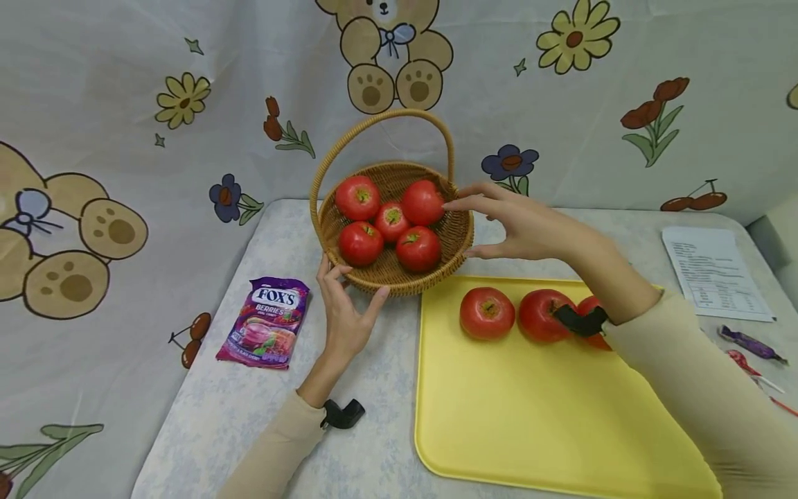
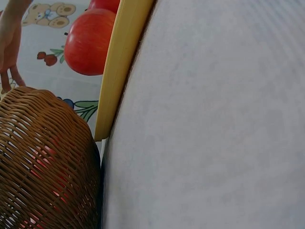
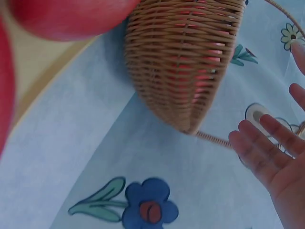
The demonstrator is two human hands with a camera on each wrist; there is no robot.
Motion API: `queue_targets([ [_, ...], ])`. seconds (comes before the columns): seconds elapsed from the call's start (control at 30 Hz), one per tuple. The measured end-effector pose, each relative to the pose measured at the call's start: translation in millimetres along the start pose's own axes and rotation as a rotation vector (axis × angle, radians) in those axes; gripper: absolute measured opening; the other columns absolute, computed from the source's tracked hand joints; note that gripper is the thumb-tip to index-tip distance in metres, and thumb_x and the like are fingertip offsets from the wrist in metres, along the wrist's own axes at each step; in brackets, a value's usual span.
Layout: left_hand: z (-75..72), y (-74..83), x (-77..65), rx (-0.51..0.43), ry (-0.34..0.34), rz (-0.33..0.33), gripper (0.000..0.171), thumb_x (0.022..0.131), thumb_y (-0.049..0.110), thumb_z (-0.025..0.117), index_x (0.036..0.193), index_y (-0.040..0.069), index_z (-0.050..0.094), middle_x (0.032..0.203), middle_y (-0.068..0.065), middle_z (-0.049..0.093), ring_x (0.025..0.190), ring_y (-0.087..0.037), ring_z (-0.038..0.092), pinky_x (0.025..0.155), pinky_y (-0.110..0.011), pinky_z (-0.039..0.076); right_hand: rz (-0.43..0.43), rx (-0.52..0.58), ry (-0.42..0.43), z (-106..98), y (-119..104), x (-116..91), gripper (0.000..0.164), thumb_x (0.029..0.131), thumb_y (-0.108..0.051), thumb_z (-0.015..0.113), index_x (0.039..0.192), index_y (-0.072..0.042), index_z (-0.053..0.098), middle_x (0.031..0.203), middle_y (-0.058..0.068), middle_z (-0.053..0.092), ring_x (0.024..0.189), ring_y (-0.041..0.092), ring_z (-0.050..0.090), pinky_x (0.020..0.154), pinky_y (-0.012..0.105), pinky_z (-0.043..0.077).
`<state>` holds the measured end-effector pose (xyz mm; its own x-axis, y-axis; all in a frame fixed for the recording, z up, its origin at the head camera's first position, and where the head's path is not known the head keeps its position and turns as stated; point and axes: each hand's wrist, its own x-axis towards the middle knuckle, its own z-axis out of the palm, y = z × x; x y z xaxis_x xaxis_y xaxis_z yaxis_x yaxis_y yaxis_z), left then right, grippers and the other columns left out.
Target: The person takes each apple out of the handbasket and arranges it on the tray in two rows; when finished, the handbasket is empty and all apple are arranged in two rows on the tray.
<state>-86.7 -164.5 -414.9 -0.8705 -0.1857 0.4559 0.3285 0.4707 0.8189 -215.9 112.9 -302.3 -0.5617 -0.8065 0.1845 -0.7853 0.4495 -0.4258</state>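
Observation:
A wicker basket (image 1: 458,256) with a tall hoop handle holds several red apples (image 1: 419,249). It stands at the back of the table, its mouth facing the head camera. My left hand (image 1: 346,319) grips its front left rim, fingers bent at the edge and the thumb spread along the front side. The left wrist view shows the woven side, with that hand out of sight. By the right rim is my right hand (image 1: 526,225), fingers loosely extended. In the right wrist view, the fingers (image 3: 259,152) are spread apart from the weave, holding nothing.
A yellow tray (image 1: 530,416) lies right of the basket, with three apples (image 1: 488,313) along its back edge. A purple candy bag (image 1: 268,322) lies at left. At far right are a printed paper (image 1: 717,274), a purple wrapped candy (image 1: 753,344) and a lollipop (image 1: 742,360). Patterned cloth (image 1: 249,69) hangs behind.

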Motion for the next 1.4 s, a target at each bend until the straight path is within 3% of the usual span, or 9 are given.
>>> queue_targets([
  [0.2, -0.4, 1.3, 1.3, 0.005, 0.003, -0.001, 0.056, 0.085, 0.009, 0.072, 0.117, -0.006, 0.03, 0.155, -0.034, 0.003, 0.148, -0.043, 0.004, 0.103, -0.058, 0.035, -0.027, 0.046, -0.083, 18, 1, 43, 0.064, 0.083, -0.034, 0.079, 0.139, -0.02, 0.052, 0.142, 0.008, 0.045, 0.123, 0.026, 0.05, 0.099, 0.046, 0.046],
  [0.43, 5.9, -36.2, -2.3, 0.027, 0.008, -0.002, 0.06, 0.084, 0.019, 0.076, 0.121, 0.0, 0.032, 0.159, -0.022, 0.002, 0.149, -0.037, 0.006, 0.102, -0.057, 0.036, -0.007, 0.087, -0.217, 53, 13, 75, 0.065, 0.082, -0.036, 0.079, 0.139, -0.018, 0.053, 0.139, 0.007, 0.05, 0.127, 0.028, 0.049, 0.107, 0.046, 0.04],
  [0.5, 6.3, -37.8, -4.0, 0.032, 0.006, 0.006, 0.059, 0.086, 0.024, 0.075, 0.121, 0.003, 0.033, 0.161, -0.018, 0.002, 0.15, -0.034, 0.006, 0.103, -0.055, 0.037, 0.006, 0.09, -0.256, 60, 15, 80, 0.066, 0.082, -0.036, 0.08, 0.139, -0.018, 0.053, 0.141, 0.007, 0.049, 0.129, 0.028, 0.048, 0.109, 0.047, 0.038],
  [0.77, 7.4, -37.0, -3.2, 0.062, 0.007, 0.031, 0.062, 0.087, 0.035, 0.073, 0.121, 0.004, 0.032, 0.16, -0.018, 0.004, 0.15, -0.032, 0.007, 0.102, -0.055, 0.039, 0.037, 0.082, -0.395, 69, 18, 88, 0.069, 0.081, -0.034, 0.081, 0.141, -0.017, 0.051, 0.154, 0.013, 0.036, 0.142, 0.033, 0.033, 0.113, 0.054, 0.03],
  [1.0, 6.7, -36.2, -3.3, 0.084, 0.005, 0.013, 0.062, 0.087, 0.039, 0.072, 0.121, 0.005, 0.032, 0.16, -0.018, 0.005, 0.15, -0.03, 0.006, 0.104, -0.054, 0.037, 0.034, 0.098, -0.467, 74, 22, 94, 0.066, 0.083, -0.025, 0.08, 0.141, -0.018, 0.051, 0.149, 0.005, 0.043, 0.139, 0.025, 0.038, 0.114, 0.047, 0.032],
  [1.4, 7.6, -39.0, -3.3, 0.089, 0.003, 0.025, 0.062, 0.087, 0.039, 0.072, 0.121, 0.005, 0.033, 0.16, -0.017, 0.006, 0.151, -0.03, 0.004, 0.104, -0.055, 0.036, -0.009, 0.03, -0.448, 79, 22, 96, 0.059, 0.08, -0.019, 0.082, 0.134, -0.014, 0.06, 0.14, 0.008, 0.045, 0.131, 0.03, 0.037, 0.109, 0.05, 0.035],
])
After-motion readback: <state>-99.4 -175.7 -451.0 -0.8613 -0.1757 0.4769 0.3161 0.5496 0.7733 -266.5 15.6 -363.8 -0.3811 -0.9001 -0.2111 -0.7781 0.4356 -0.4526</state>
